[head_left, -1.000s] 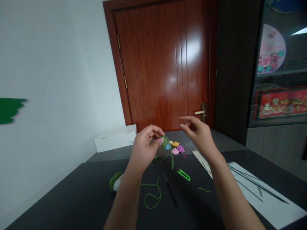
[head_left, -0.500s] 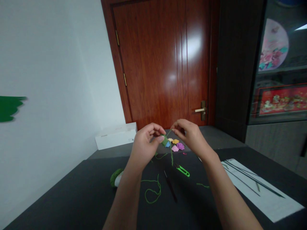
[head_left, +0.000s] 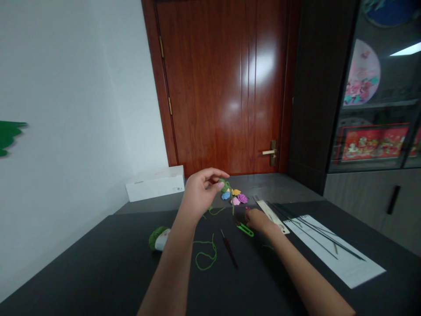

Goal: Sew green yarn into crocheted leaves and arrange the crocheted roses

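Left of the green snips [head_left: 246, 230], a yarn skein [head_left: 157, 237] sits on the tabletop [head_left: 98, 267]. The left hand [head_left: 199, 193] pinches a green crocheted piece [head_left: 225, 186], raised beyond the snips' left. A crochet hook [head_left: 230, 250] lies nearer them. Just beside their right, the right hand [head_left: 258, 220] curls; whether it grips anything I cannot tell.

rough green yarn piece [head_left: 225, 187], smooth plastic snips [head_left: 245, 229], matt black tabletop [head_left: 112, 263]; glossy wooden door [head_left: 210, 92]
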`<state>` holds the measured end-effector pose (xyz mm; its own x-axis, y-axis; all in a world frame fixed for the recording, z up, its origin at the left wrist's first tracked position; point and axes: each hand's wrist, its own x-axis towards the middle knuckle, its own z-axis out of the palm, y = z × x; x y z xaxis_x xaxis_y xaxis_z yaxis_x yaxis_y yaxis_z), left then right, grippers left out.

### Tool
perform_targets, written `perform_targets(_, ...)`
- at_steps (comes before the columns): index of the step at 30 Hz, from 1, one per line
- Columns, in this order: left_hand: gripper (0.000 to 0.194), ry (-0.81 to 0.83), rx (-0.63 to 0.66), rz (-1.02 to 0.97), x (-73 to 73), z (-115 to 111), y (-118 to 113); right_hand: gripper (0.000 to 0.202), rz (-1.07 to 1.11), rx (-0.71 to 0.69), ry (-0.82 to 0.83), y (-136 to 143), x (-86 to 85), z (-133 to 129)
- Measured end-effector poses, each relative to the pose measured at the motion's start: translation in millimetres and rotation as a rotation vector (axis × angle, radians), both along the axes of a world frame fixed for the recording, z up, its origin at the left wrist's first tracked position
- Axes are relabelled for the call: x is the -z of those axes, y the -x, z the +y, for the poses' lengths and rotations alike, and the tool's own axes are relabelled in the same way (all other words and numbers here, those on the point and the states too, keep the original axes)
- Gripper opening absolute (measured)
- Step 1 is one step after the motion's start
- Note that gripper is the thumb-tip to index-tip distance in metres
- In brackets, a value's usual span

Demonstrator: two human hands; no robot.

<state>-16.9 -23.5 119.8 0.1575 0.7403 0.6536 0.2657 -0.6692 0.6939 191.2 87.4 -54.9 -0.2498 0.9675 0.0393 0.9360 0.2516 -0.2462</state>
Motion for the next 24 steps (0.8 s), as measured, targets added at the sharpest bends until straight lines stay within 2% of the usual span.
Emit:
perform_targets(5,0.019,0.03,0.041,-0.047,-3.0,-7.8,0.5,0.025,0.011,0.023,-0.037,-3.6,15.3,-2.6)
perform_targets(9,0.019,0.043,0.044,-0.061,-3.8,-10.0,0.2,0.024,0.028,0.058,-0.114,-2.6,11.9,-9.2)
perform_targets(14,0.021,0.066,0.057,-0.068,-4.4,-14.5,-1.3,0.03,-0.019,-0.08,-0.075,10.4,5.9,-18.4)
perform_targets(17,0.021,0.066,0.048,-0.07,-5.7,-17.9,-1.3,0.034,-0.062,-0.084,-0.058,22.9,11.8,-19.4)
perform_targets(21,0.021,0.064,0.039,-0.088,-6.6,-18.8,0.2,0.028,-0.027,-0.057,-0.071,32.8,23.7,-15.6)
perform_targets(24,0.021,0.06,0.022,-0.102,-6.1,-17.2,1.1,0.028,0.076,-0.047,-0.121,31.0,21.0,-11.5)
